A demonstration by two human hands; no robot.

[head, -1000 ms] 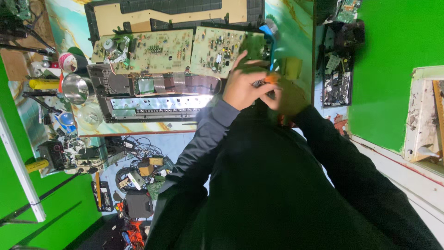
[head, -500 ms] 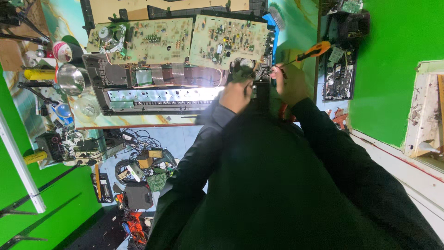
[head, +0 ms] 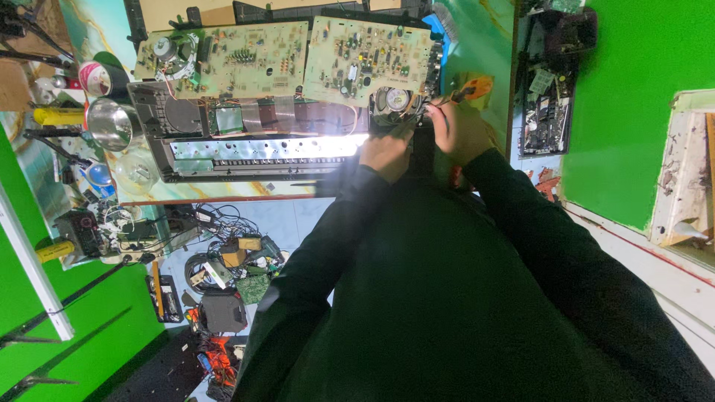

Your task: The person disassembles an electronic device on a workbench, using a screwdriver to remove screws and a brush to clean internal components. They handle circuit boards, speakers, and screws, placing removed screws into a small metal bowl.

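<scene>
My right hand (head: 456,132) is closed around a screwdriver (head: 468,91) with an orange handle, its shaft running left toward the small round speaker (head: 395,100) at the right end of the opened device (head: 246,145). The tip is hidden among my fingers, so I cannot tell whether it touches anything. My left hand (head: 385,156) sits just below the speaker, fingers curled against the dark edge of the device; what it grips, if anything, I cannot make out.

The device lies across the bench (head: 477,45), its bright strip lit along the near side. Two green circuit boards are folded back on the far side: the left board (head: 223,48) carries a round metal part, the right board (head: 370,52) sits just beside the speaker. Ribbon cables run from the boards down into the casing.

Off to the left there is a shiny metal bowl (head: 109,123), a roll of tape (head: 94,77) and a yellow tool (head: 56,116). Below the bench, a tangle of wires (head: 216,253) and parts lies on the floor. My dark sleeves fill the lower view.
</scene>
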